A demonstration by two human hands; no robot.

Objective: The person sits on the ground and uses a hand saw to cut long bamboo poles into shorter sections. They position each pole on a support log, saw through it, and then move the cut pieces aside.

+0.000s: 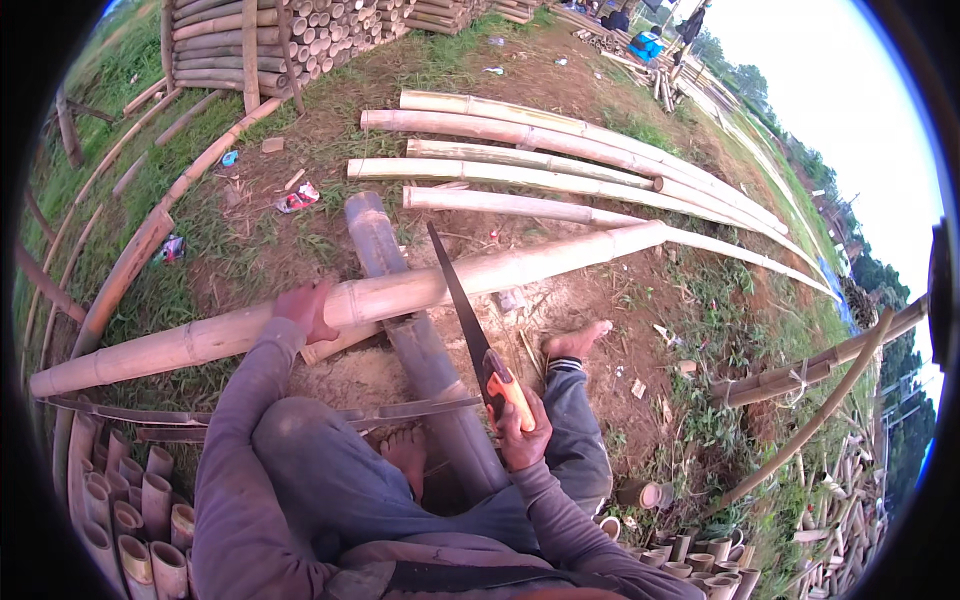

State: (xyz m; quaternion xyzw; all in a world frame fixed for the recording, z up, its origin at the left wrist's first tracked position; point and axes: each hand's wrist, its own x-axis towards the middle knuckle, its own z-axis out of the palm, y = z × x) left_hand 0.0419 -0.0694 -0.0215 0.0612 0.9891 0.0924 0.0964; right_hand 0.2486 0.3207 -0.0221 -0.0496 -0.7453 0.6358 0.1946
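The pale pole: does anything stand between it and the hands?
For the left hand, nothing visible: it rests on the pole. Between the right hand and the pole is the saw which this hand holds.

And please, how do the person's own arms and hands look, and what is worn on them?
The left sleeve and right sleeve are long, dull greyish-purple, reaching about to the wrists. The left hand and right hand wear no gloves.

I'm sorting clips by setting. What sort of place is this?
Probably an outdoor bamboo-cutting yard: stacked bamboo poles stand at the back, short cut bamboo pieces crowd the lower left, and the right hand holds a handsaw.
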